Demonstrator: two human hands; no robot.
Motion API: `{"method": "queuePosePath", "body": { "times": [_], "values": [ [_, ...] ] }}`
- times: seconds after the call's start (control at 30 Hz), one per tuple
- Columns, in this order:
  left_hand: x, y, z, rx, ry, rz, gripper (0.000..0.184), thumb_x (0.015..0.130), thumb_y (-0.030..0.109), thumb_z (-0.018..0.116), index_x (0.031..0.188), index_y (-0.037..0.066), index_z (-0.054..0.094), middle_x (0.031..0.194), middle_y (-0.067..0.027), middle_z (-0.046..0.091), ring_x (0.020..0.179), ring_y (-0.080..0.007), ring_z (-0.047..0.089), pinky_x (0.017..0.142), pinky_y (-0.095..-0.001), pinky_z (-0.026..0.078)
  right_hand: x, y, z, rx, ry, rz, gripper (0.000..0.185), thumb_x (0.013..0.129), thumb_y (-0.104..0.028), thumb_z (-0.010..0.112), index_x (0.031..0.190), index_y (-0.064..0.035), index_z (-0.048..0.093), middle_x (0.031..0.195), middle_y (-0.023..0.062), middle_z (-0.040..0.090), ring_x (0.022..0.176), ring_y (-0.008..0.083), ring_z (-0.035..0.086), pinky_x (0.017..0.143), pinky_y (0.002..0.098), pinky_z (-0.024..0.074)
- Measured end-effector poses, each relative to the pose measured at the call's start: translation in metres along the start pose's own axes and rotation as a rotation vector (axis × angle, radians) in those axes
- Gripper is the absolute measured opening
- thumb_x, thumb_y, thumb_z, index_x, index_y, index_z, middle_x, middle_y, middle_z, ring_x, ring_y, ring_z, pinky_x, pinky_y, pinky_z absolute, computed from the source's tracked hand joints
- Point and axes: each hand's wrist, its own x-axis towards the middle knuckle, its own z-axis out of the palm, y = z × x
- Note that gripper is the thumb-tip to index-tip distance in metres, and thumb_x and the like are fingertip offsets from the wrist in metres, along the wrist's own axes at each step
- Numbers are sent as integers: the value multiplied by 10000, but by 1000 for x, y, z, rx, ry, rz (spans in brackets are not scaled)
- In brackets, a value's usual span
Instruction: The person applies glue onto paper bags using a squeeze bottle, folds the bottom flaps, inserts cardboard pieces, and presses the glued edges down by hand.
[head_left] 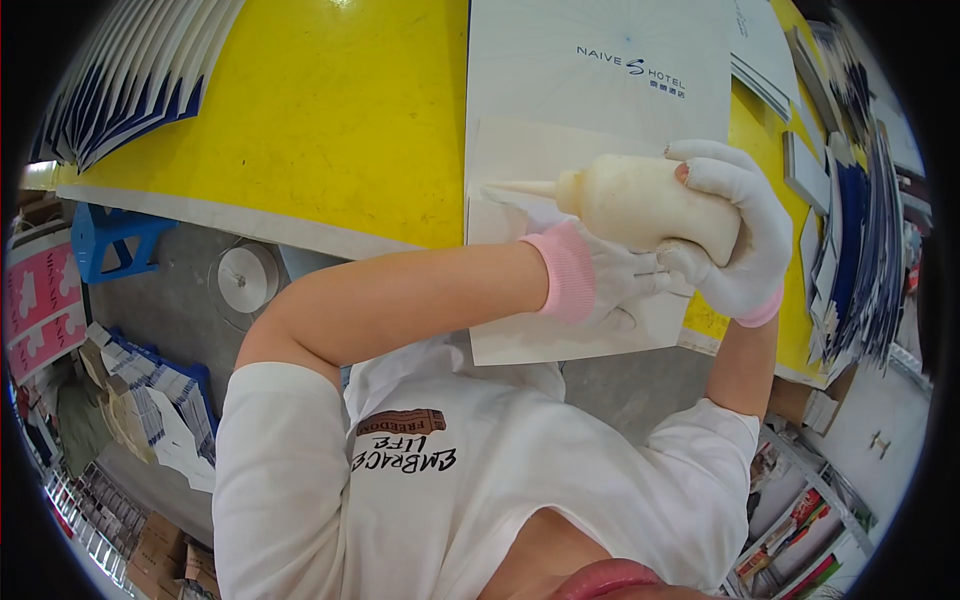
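A cream-coloured squeeze bottle with a long nozzle lies sideways in my right hand, its tip pointing left. My right hand wears a white glove and wraps round the bottle's base end. Below the bottle, my left hand, gloved in white with a pink cuff, rests on a flat white paper piece printed "NAIVE S HOTEL". Its fingers stretch to the right and are partly hidden by the bottle and the other glove. The nozzle tip is over a fold or flap near the paper's left edge.
The paper lies on a yellow table. Fanned white-and-blue folded papers stand at the back left. More stacks line the right edge. A blue stool and a white roll are on the floor to the left.
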Motion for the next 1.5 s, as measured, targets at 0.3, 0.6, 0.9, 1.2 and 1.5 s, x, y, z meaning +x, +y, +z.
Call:
{"method": "queuePosePath", "body": {
  "times": [0.3,0.6,0.9,1.2,1.5],
  "values": [
    [-2,-2,-2,18,218,94,471,819,340,614,1208,76,598,1191,-81,602,1133,-245,555,959,-377,433,9,9,2,-85,46,-47,520,775,-284,814,1115,35,584,1157,243,618,1027,289,621,870,338,499],
    [0,-3,-2,142,123,105,610,803,398,612,1311,67,554,1417,-105,491,1333,-221,426,1086,-449,315,-13,23,-2,-5,269,58,411,760,-172,816,1071,17,627,1096,176,653,965,233,638,839,308,513],
    [7,3,-21,194,-84,97,612,855,423,588,1365,97,499,1479,-105,421,1395,-227,353,1142,-480,254,-70,31,-30,-109,367,195,390,785,-150,797,1090,20,623,1104,155,658,988,218,633,881,296,497],
    [12,8,-27,168,-148,71,601,859,416,598,1357,95,495,1487,-95,408,1400,-252,345,1153,-533,211,-129,45,-55,-73,530,367,389,809,-170,790,1117,4,628,1100,98,667,991,161,621,873,273,496],
    [15,11,-29,199,-176,49,624,855,428,608,1366,93,481,1487,-96,410,1410,-241,331,1155,-537,209,-150,40,-66,-169,564,424,376,812,-169,785,1117,-7,635,1080,82,672,964,135,620,844,253,501]
  ]
}}
